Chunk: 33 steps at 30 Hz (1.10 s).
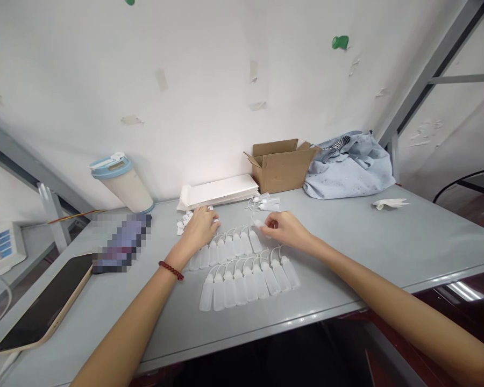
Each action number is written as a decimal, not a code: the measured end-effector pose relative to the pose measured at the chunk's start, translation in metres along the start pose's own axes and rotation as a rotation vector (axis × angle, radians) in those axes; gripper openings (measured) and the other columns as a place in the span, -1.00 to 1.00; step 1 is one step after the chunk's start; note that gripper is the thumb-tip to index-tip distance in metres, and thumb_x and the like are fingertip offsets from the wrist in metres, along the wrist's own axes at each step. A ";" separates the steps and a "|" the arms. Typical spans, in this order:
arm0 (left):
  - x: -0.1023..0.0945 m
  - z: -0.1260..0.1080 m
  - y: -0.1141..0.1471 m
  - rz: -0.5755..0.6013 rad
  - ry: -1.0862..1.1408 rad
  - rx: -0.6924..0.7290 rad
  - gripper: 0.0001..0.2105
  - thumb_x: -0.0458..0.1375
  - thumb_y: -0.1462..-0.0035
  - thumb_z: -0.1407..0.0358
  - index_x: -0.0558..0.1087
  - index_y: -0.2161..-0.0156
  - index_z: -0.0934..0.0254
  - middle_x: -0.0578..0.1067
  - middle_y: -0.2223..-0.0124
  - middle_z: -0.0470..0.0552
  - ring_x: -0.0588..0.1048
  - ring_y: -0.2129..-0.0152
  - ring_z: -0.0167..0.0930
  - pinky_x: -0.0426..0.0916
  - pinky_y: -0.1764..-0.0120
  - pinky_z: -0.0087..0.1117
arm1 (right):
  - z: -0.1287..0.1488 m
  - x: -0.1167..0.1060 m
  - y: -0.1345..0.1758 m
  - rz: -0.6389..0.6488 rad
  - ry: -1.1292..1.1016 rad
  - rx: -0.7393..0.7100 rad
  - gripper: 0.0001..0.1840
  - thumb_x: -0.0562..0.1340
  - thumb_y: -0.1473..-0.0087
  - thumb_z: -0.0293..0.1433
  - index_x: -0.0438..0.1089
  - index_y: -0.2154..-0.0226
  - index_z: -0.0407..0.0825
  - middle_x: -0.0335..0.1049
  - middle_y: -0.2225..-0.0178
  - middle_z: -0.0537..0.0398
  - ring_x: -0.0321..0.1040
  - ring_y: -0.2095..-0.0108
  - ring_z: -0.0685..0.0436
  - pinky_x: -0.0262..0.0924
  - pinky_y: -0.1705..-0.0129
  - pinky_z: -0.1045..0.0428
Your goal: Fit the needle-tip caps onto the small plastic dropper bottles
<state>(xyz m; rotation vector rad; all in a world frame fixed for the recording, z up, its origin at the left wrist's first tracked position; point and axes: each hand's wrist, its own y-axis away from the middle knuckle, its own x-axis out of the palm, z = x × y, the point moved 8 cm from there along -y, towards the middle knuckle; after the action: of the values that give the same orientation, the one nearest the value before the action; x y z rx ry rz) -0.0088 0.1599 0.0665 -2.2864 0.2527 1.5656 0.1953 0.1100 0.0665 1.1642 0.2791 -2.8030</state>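
Small translucent squeeze bottles with thin curved spouts lie in two rows on the grey table: a near row (248, 282) and a farther row (226, 250), partly behind my left wrist. My right hand (284, 227) pinches another small squeeze bottle (260, 223) just beyond the right end of the farther row. My left hand (201, 227), with a dark red bead bracelet (171, 270) on its wrist, is over small white pieces (181, 224). Its fingers are curled together; a bit of white shows at the fingertips, too small to name.
Behind the hands are a stack of white envelopes (221, 192), a few more squeeze bottles (268, 204), an open cardboard box (286, 169) and a pale blue cloth (350, 169). A tumbler (125, 185) and a phone (46, 303) are at left; crumpled tissue (390, 203) is at right.
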 end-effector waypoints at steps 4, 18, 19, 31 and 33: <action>-0.006 -0.010 0.010 -0.029 0.185 -0.019 -0.84 0.11 -0.16 0.34 0.46 0.21 0.37 0.50 0.15 0.14 0.43 0.10 -0.19 0.30 0.04 -0.10 | 0.001 -0.008 0.000 -0.020 -0.170 0.002 -0.76 0.19 0.04 -0.24 0.32 0.57 -0.07 0.28 0.58 0.15 0.16 0.53 -0.01 0.01 0.48 0.07; -0.004 -0.070 0.036 0.190 0.921 0.027 -0.70 0.08 -0.16 0.15 0.53 0.15 0.28 0.56 0.19 0.08 0.49 0.29 -0.36 0.40 0.25 -0.36 | 0.021 0.022 0.016 0.430 -0.717 -0.028 -0.69 0.16 -0.07 -0.21 0.38 0.48 -0.12 0.36 0.50 0.09 0.13 0.60 0.08 -0.02 0.56 0.10; -0.004 -0.071 0.036 0.198 0.937 0.030 -0.72 0.09 -0.15 0.16 0.53 0.17 0.28 0.55 0.19 0.07 0.49 0.30 -0.37 0.39 0.25 -0.36 | 0.021 0.023 0.016 0.448 -0.734 -0.026 -0.69 0.16 -0.08 -0.22 0.39 0.47 -0.13 0.36 0.50 0.09 0.13 0.60 0.08 -0.02 0.56 0.11; -0.010 -0.079 0.039 0.199 0.891 0.100 -0.82 0.14 -0.11 0.21 0.52 0.32 0.28 0.54 0.31 -0.01 0.45 0.39 -0.40 0.33 0.32 -0.40 | 0.027 0.021 0.020 0.482 -0.826 0.019 -0.70 0.19 -0.09 -0.21 0.33 0.49 -0.11 0.23 0.58 0.21 0.01 0.63 0.11 -0.10 0.60 0.12; -0.012 -0.079 0.039 0.161 0.867 0.093 -0.83 0.16 -0.10 0.23 0.52 0.33 0.28 0.55 0.32 -0.01 0.46 0.41 -0.39 0.33 0.36 -0.41 | 0.026 0.022 0.020 0.474 -0.844 0.036 -0.73 0.19 -0.09 -0.19 0.30 0.41 -0.08 0.24 0.58 0.22 0.02 0.63 0.10 -0.12 0.61 0.13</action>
<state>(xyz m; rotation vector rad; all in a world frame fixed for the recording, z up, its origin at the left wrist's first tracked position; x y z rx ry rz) 0.0421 0.0927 0.0954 -2.7737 0.7130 0.5005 0.1650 0.0845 0.0666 -0.0360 -0.1093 -2.5688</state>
